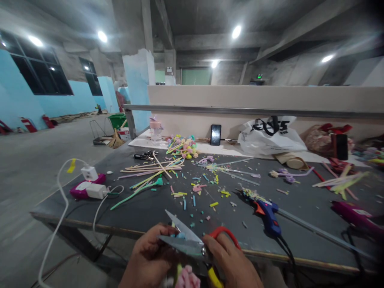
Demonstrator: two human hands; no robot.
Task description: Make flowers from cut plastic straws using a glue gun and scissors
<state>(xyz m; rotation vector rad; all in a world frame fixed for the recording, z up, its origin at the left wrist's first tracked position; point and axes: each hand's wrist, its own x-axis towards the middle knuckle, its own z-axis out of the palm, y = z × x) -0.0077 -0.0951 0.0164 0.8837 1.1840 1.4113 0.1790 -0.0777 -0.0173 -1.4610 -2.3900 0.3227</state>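
My right hand (229,258) is wrapped round the red and yellow handles of the scissors (187,240). The scissor blades stand apart and point left, over the fingers of my left hand (150,256). Those fingers are pinched round a small blue fuzzy piece (179,236) between the blades. Just below hangs a pink fuzzy piece (188,278) with a yellow-green stem beside it; whether my left hand also holds it is hidden. Cut coloured bits (214,204) lie scattered on the dark table (99,208) beyond my hands.
A blue glue gun (270,218) with a clear stick lies at right. Fuzzy stems (150,172) and a coloured pile (183,147) lie farther back. Chargers (96,191) sit on a purple power strip at left. A phone (215,135) and white bag (270,138) stand behind.
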